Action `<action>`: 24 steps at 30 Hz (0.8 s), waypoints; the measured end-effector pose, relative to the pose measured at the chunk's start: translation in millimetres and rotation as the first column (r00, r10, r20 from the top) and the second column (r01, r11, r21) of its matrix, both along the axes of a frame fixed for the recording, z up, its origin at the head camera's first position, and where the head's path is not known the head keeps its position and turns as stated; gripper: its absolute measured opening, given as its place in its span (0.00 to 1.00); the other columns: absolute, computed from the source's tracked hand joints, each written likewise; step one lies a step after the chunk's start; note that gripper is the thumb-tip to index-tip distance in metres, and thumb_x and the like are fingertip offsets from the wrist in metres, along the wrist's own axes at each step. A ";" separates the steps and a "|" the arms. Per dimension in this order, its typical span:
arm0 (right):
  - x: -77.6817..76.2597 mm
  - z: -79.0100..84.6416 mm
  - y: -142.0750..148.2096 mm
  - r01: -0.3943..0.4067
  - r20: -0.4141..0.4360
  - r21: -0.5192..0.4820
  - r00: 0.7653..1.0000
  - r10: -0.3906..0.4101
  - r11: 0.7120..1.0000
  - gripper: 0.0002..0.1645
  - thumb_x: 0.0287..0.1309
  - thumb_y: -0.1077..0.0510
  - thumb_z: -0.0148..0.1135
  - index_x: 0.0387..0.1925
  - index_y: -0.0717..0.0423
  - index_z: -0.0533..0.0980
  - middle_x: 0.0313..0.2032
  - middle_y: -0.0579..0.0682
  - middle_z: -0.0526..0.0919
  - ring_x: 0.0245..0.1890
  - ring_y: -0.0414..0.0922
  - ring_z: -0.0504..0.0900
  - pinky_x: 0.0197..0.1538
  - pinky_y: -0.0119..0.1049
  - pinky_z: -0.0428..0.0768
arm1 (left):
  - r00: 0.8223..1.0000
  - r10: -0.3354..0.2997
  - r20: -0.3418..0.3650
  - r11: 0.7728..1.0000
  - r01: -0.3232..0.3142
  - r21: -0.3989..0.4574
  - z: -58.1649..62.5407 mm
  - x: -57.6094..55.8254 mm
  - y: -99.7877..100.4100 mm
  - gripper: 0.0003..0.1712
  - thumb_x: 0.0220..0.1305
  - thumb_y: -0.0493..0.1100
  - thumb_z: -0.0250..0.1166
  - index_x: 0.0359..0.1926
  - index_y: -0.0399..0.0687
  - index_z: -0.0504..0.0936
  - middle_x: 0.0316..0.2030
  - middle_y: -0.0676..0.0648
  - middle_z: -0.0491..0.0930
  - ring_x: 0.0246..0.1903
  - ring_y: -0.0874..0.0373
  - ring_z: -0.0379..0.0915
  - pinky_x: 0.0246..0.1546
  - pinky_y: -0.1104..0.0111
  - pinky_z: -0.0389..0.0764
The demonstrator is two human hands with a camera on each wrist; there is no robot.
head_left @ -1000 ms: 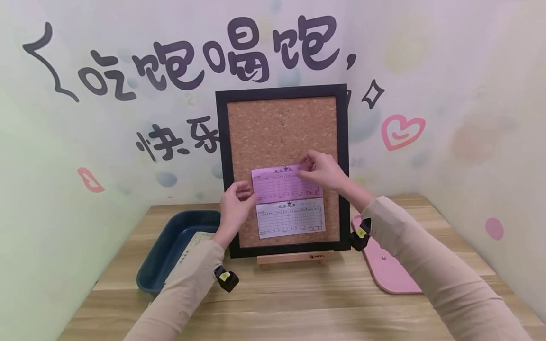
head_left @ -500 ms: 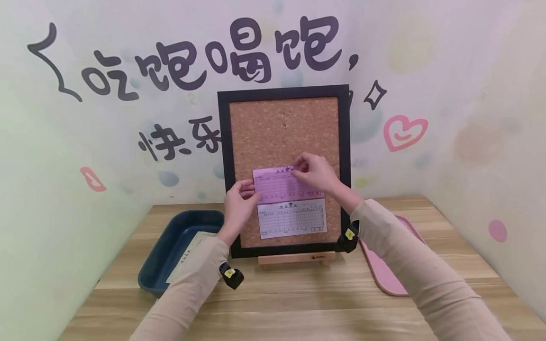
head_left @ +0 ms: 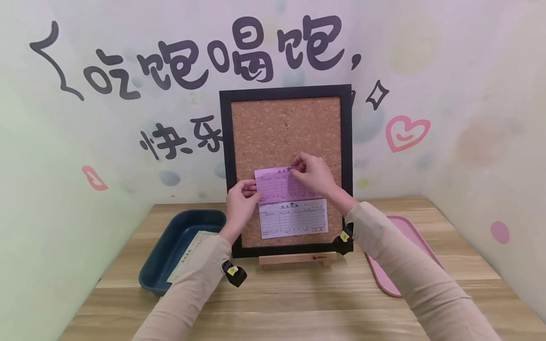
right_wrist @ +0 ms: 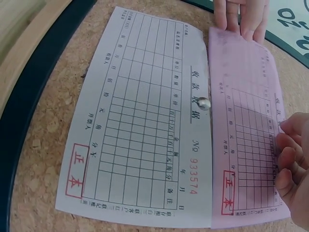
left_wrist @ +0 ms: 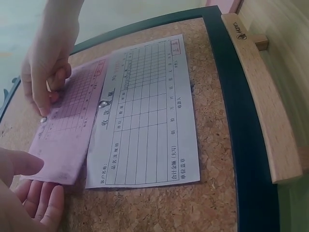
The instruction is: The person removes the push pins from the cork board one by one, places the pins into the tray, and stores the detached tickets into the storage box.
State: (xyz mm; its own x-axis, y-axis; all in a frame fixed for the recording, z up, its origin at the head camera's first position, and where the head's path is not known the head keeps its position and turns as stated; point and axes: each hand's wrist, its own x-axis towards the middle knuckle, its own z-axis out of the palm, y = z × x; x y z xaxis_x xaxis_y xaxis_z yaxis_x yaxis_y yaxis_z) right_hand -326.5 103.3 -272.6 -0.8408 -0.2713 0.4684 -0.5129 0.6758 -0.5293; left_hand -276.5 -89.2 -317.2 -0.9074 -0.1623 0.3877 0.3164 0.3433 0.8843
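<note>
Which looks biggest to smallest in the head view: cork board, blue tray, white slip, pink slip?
1. Cork board
2. Blue tray, partly behind the left sleeve
3. White slip and pink slip: too alike to rank, and the right hand covers part of the pink one

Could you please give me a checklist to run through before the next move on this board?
1. Cork board standing on the wooden stand: ok.
2. White slip pinned: ok, the lower pin shows near its top edge.
3. Left edge of the pink slip under control: ok, the left grip pinches it.
4. Upper pin, on the pink slip, pushed fully in: cannot tell.
5. Right grip clear of the upper pin: not ok, its fingertips are at it.
</note>
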 end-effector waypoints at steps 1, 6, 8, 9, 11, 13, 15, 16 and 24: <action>0.0 -0.5 -0.7 0.005 -0.008 0.002 1.000 -0.005 1.000 0.09 0.54 0.59 0.60 0.37 0.57 0.75 0.27 0.50 0.79 0.25 0.43 0.74 0.28 0.33 0.71 | 1.000 -0.001 0.002 1.000 0.001 -0.008 -0.5 -0.2 -0.1 0.15 0.53 0.32 0.63 0.44 0.34 0.77 0.37 0.39 0.77 0.35 0.50 0.76 0.40 0.63 0.79; -0.3 -4.0 -3.1 0.025 -0.047 0.002 0.999 -0.025 1.000 0.08 0.54 0.59 0.59 0.36 0.58 0.76 0.26 0.50 0.78 0.24 0.43 0.73 0.28 0.33 0.70 | 1.000 0.000 0.021 1.000 0.001 -0.031 -3.4 0.5 0.0 0.12 0.55 0.34 0.63 0.41 0.36 0.78 0.35 0.41 0.78 0.33 0.52 0.75 0.36 0.65 0.79; -0.6 -4.9 -4.1 0.032 -0.063 -0.003 0.997 -0.032 0.999 0.07 0.54 0.60 0.59 0.35 0.58 0.76 0.25 0.50 0.78 0.24 0.43 0.72 0.27 0.33 0.69 | 1.000 0.003 0.021 0.999 -0.002 -0.034 -4.0 0.5 -0.1 0.11 0.55 0.34 0.63 0.41 0.36 0.78 0.35 0.41 0.78 0.33 0.52 0.75 0.36 0.66 0.79; -0.7 -5.2 -4.7 0.034 -0.073 -0.004 0.997 -0.034 0.999 0.07 0.54 0.60 0.59 0.35 0.58 0.76 0.25 0.50 0.78 0.23 0.43 0.72 0.26 0.33 0.69 | 1.000 0.003 0.021 0.999 -0.003 -0.034 -4.3 0.7 -0.3 0.11 0.55 0.34 0.63 0.40 0.35 0.78 0.35 0.41 0.78 0.33 0.52 0.74 0.36 0.65 0.79; -0.4 -5.5 -5.7 0.035 -0.089 -0.007 0.995 -0.035 0.999 0.06 0.53 0.61 0.59 0.35 0.58 0.76 0.24 0.50 0.78 0.23 0.43 0.72 0.26 0.33 0.68 | 1.000 0.005 0.020 0.999 -0.004 -0.038 -4.9 0.6 -0.2 0.11 0.55 0.34 0.63 0.40 0.35 0.78 0.34 0.41 0.78 0.33 0.52 0.74 0.36 0.65 0.79; -0.3 -5.8 -6.8 0.034 -0.100 -0.005 0.994 -0.035 0.999 0.06 0.53 0.61 0.59 0.34 0.59 0.76 0.24 0.50 0.78 0.22 0.43 0.72 0.25 0.32 0.68 | 1.000 0.008 0.020 0.999 -0.007 -0.041 -5.3 0.9 -0.3 0.10 0.55 0.34 0.63 0.39 0.35 0.78 0.34 0.41 0.78 0.32 0.52 0.74 0.36 0.65 0.79; -0.3 -6.3 -7.5 0.033 -0.109 0.002 0.994 -0.032 0.999 0.06 0.53 0.61 0.58 0.34 0.59 0.76 0.24 0.50 0.78 0.22 0.42 0.72 0.25 0.32 0.68 | 1.000 0.008 0.022 0.999 -0.007 -0.045 -5.9 0.9 -0.5 0.10 0.55 0.34 0.63 0.39 0.35 0.78 0.34 0.40 0.78 0.32 0.51 0.74 0.37 0.65 0.79; -0.4 -6.6 -7.8 0.033 -0.112 0.005 0.993 -0.032 0.999 0.06 0.53 0.62 0.58 0.34 0.59 0.76 0.24 0.50 0.78 0.22 0.42 0.72 0.25 0.32 0.68 | 1.000 0.010 0.021 0.999 -0.009 -0.048 -6.1 0.6 -0.6 0.10 0.54 0.34 0.63 0.39 0.35 0.78 0.34 0.40 0.78 0.32 0.51 0.75 0.37 0.65 0.79; -1.2 -7.2 -8.0 0.028 -0.120 0.016 0.992 -0.026 0.999 0.05 0.54 0.62 0.58 0.34 0.58 0.75 0.24 0.49 0.77 0.22 0.42 0.71 0.25 0.32 0.67 | 1.000 0.015 -0.006 0.998 -0.016 -0.054 -7.8 -1.8 -0.1 0.10 0.53 0.33 0.63 0.38 0.33 0.78 0.32 0.39 0.78 0.31 0.51 0.75 0.36 0.64 0.79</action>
